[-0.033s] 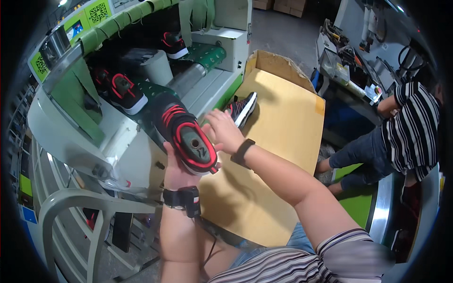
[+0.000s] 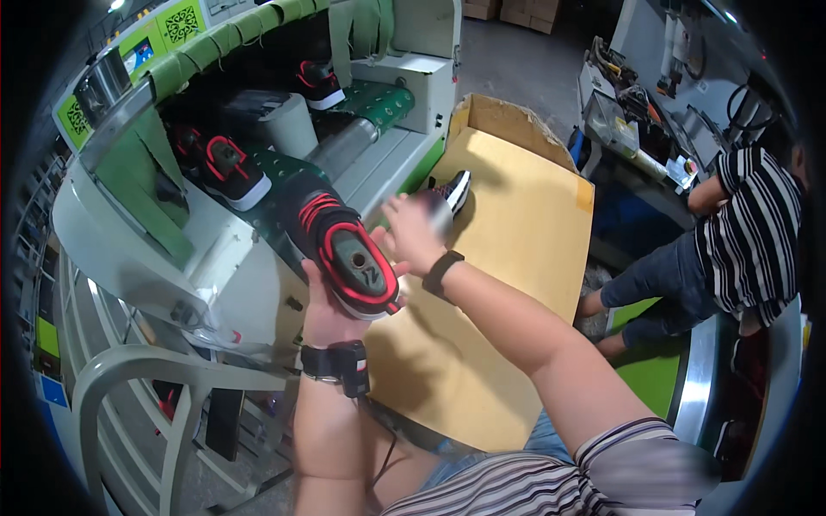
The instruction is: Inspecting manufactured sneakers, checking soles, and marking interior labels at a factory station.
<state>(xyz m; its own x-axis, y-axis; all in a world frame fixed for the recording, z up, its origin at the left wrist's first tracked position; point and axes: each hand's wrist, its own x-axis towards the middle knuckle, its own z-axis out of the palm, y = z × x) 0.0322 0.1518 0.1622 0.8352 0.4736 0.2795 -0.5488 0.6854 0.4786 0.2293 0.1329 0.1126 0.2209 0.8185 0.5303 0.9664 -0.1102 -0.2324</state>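
Note:
A black sneaker (image 2: 314, 215) with red laces and a red-edged collar rests in my left hand (image 2: 331, 314), its heel toward me. My palm and fingers wrap the heel from below. A grey-green shoe last (image 2: 356, 258) with a round hole fills the opening. My right hand (image 2: 415, 236) is beside the shoe, over the cardboard, with fingers apart and nothing visible in them. Its thumb side is close to the collar; whether it touches cannot be told. Just beyond those fingers, another dark sneaker (image 2: 452, 193) with a white sole lies on the cardboard, partly hidden.
To the left, a machine (image 2: 129, 224) has a green conveyor belt (image 2: 379, 101) carrying more black-and-red sneakers (image 2: 231, 176). A cardboard sheet (image 2: 508, 258) with a raised far edge lies before me. Grey rails (image 2: 129, 365) stand lower left. A person in a striped shirt (image 2: 748, 232) is at right.

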